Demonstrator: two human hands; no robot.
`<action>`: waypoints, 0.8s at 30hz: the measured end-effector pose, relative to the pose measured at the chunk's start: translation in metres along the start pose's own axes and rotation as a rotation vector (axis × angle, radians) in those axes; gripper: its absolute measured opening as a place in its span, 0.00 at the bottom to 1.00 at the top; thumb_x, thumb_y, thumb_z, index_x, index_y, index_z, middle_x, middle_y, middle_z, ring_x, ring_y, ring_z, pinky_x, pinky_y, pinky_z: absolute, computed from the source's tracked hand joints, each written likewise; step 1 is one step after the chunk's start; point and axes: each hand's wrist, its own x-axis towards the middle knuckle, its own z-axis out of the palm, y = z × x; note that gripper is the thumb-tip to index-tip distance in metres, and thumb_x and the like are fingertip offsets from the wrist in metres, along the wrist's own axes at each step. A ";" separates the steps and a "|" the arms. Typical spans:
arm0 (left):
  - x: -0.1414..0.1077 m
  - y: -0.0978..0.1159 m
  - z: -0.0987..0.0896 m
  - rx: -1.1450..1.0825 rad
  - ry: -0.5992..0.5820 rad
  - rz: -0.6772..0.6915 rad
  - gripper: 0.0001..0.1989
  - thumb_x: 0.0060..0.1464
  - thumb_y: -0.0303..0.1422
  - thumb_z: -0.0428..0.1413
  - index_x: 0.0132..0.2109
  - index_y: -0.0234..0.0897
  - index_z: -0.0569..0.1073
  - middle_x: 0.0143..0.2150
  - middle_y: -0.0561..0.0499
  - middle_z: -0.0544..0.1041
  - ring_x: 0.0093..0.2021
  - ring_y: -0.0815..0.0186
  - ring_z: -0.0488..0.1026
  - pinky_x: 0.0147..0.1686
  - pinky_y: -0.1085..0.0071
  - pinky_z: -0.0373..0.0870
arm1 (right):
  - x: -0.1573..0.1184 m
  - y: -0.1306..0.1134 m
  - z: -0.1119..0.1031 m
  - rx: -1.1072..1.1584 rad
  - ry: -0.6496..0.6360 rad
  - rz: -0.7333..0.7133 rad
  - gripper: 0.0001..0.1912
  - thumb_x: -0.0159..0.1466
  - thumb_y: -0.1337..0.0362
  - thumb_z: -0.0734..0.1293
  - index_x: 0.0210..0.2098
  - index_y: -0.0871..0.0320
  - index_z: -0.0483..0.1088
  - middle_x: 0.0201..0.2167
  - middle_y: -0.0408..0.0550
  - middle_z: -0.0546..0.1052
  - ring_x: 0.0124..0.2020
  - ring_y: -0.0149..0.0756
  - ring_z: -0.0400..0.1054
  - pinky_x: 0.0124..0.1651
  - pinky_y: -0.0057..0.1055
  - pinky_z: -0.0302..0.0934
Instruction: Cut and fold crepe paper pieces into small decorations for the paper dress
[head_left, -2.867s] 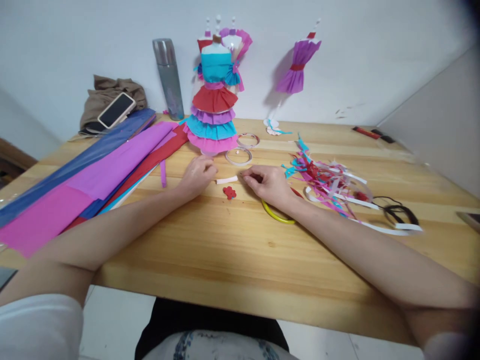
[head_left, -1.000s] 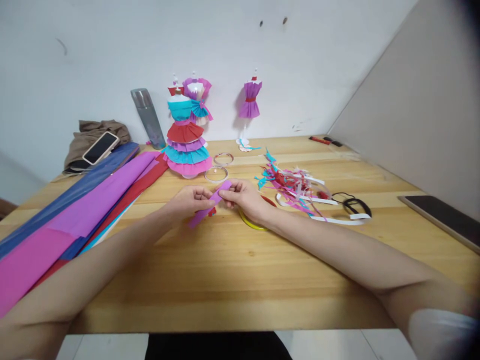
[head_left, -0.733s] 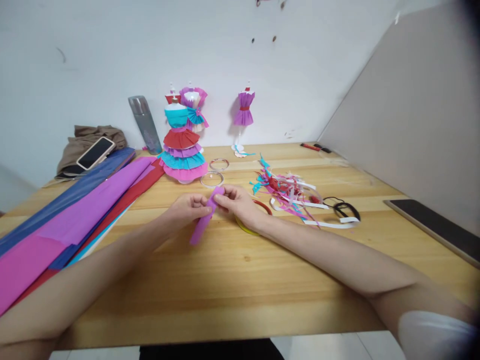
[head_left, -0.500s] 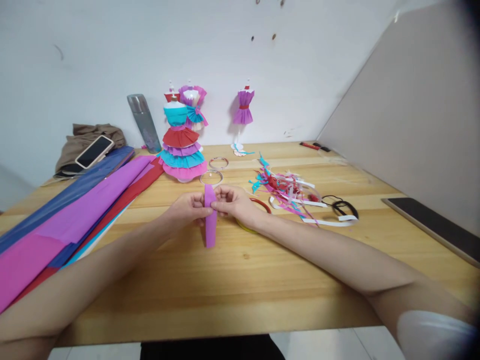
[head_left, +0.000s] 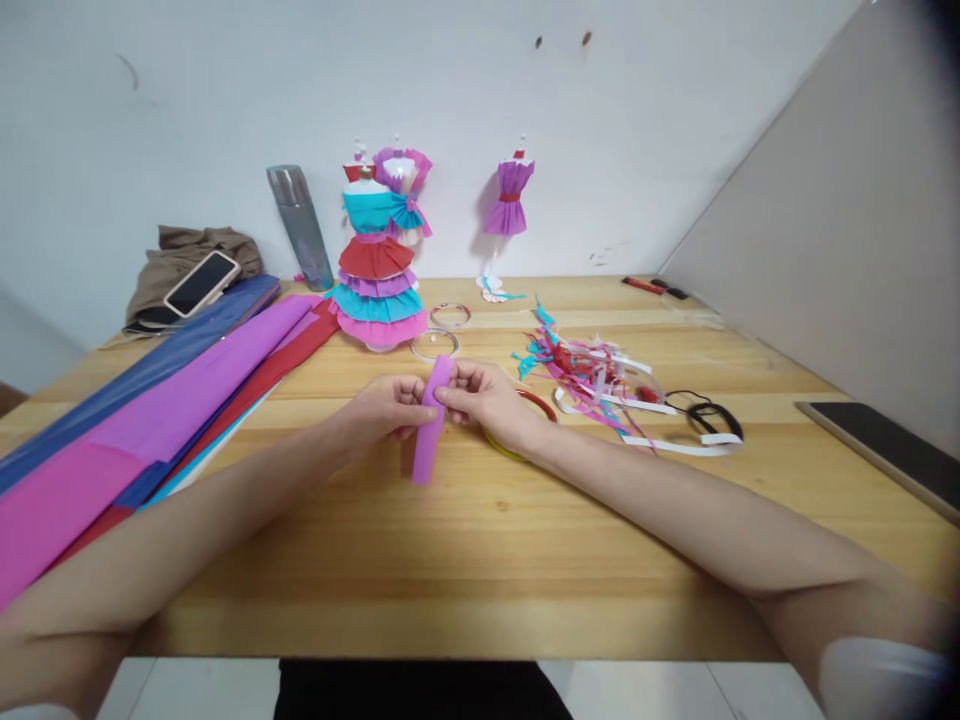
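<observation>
A narrow folded strip of purple paper (head_left: 426,455) is held above the wooden table (head_left: 480,570), its lower end tilted a little to the left. My left hand (head_left: 394,407) pinches its left edge between thumb and fingers. From the right, my right hand (head_left: 480,397) grips the strip near its upper part, thumb in front. The fingertips of both hands almost meet at the strip. Under my right wrist, a red and yellow ring (head_left: 538,402) is partly hidden. Two thin rings (head_left: 450,316) lie behind the hands.
Long coloured paper sheets (head_left: 172,400), a phone (head_left: 202,284), brown cloth (head_left: 169,262) and a bottle (head_left: 301,225) are at left. Dressed mannequins (head_left: 379,255) stand at the back. Paper scraps (head_left: 581,370), a black cord (head_left: 701,412) and a dark tablet (head_left: 885,450) lie at right.
The purple strip has gone from nearly upright to slanted, its top leaning right. Both hands still pinch it. The whole view has shifted slightly.
</observation>
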 end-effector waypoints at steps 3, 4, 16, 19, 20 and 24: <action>-0.001 0.000 0.001 -0.005 0.016 -0.007 0.17 0.44 0.39 0.69 0.31 0.34 0.71 0.20 0.55 0.71 0.20 0.75 0.63 0.20 0.77 0.52 | 0.000 0.000 0.000 0.028 0.046 -0.018 0.20 0.48 0.54 0.79 0.25 0.58 0.67 0.17 0.35 0.69 0.16 0.22 0.58 0.22 0.24 0.50; 0.000 0.000 0.002 -0.006 0.018 -0.013 0.16 0.43 0.39 0.68 0.32 0.34 0.71 0.21 0.55 0.72 0.20 0.74 0.64 0.20 0.77 0.52 | 0.000 0.000 0.001 0.036 0.059 -0.015 0.20 0.48 0.54 0.79 0.25 0.58 0.67 0.16 0.35 0.69 0.16 0.22 0.58 0.22 0.24 0.49; 0.004 -0.007 0.003 -0.181 0.034 -0.048 0.20 0.42 0.46 0.69 0.32 0.35 0.75 0.20 0.54 0.72 0.17 0.75 0.61 0.17 0.75 0.49 | -0.002 -0.004 0.003 0.050 0.037 -0.042 0.19 0.48 0.55 0.79 0.27 0.58 0.69 0.16 0.34 0.68 0.16 0.22 0.56 0.22 0.25 0.50; 0.005 -0.007 0.001 -0.181 0.026 -0.042 0.18 0.40 0.44 0.70 0.31 0.36 0.77 0.21 0.53 0.73 0.17 0.75 0.60 0.17 0.73 0.49 | -0.002 -0.002 0.002 0.059 0.021 -0.040 0.20 0.51 0.51 0.78 0.26 0.58 0.69 0.15 0.35 0.68 0.16 0.22 0.56 0.22 0.24 0.48; 0.004 -0.006 0.001 -0.186 0.017 -0.035 0.18 0.40 0.45 0.70 0.31 0.36 0.77 0.21 0.53 0.73 0.18 0.75 0.60 0.18 0.73 0.50 | -0.003 -0.001 0.001 0.061 0.020 -0.039 0.20 0.52 0.50 0.77 0.26 0.58 0.69 0.14 0.35 0.68 0.15 0.23 0.56 0.22 0.24 0.48; -0.001 0.000 0.003 -0.169 -0.020 -0.041 0.20 0.42 0.48 0.69 0.29 0.35 0.76 0.20 0.52 0.72 0.19 0.73 0.62 0.20 0.73 0.52 | -0.004 0.000 0.001 0.061 0.027 -0.033 0.21 0.53 0.47 0.76 0.26 0.57 0.69 0.14 0.36 0.68 0.16 0.24 0.57 0.22 0.25 0.49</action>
